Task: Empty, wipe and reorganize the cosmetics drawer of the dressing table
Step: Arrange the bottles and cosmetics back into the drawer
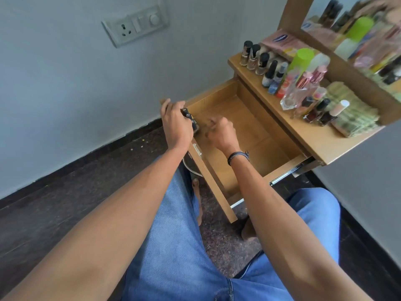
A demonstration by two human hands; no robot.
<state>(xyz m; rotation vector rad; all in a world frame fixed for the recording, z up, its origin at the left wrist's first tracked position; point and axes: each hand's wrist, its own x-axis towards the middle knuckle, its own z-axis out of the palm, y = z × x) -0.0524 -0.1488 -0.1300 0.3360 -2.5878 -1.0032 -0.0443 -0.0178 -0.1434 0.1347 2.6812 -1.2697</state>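
Nearest me, the seated person's denim-clad knees frame two forearms reaching forward, a dark braided wristband (237,156) on the right one. The left hand (176,120) sits at the front left corner of the pulled-out drawer (249,127), fingers curled round a cluster of small black tubes (188,118), possibly lipsticks or liners, though the view is too coarse to be sure. They look light, rigid and smooth-sided, so I judge they would slip from a loose bunch; gripping them together across their middles seems the safest hold. The right hand (219,131) hovers just beside them inside the drawer, curled and blurred; I cannot tell whether it holds anything. The rest of the drawer floor shows bare wood. Beyond, on the surface (314,140), stand glass nail polish bottles (252,55), fragile and best taken by the body rather than the cap, a green cup (302,57), a folded striped cloth (351,114) and a pink pack (280,41) whose blue oval logo is unreadable. Tiny round marks on the tube ends are illegible too. Farthest back, the mirror (358,29) repeats the clutter.
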